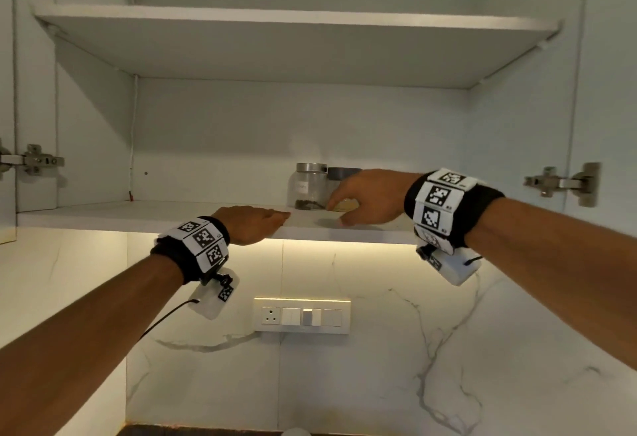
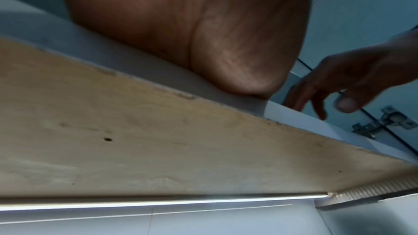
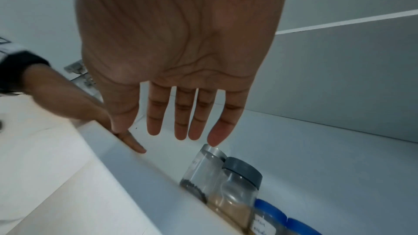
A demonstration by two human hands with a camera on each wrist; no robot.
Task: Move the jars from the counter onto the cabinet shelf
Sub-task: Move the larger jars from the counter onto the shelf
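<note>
Jars: steel-lid jar (image 3: 204, 171), grey-lid jar (image 3: 237, 188), two blue-lid jars (image 3: 269, 221); upright in a touching row on shelf (image 1: 155, 217), just below right fingertips.
Right hand (image 3: 181, 51): nearer; fingers straight, spread, empty.
Left hand (image 1: 251, 223): flat on shelf edge, leftward, empty.
Room: open white cabinet, lit marble wall beneath.

Two bare forearms, each banded at the wrist

Each wrist wears a black fabric wristband (image 1: 455, 208) wrapped in white square-tiled panels printed with black-and-white fiducial markers (image 1: 203, 238). Beneath each hangs a small white plastic camera box (image 1: 214, 299) bearing its own marker; a thin black cable (image 1: 162, 319) trails from the left one.
</note>
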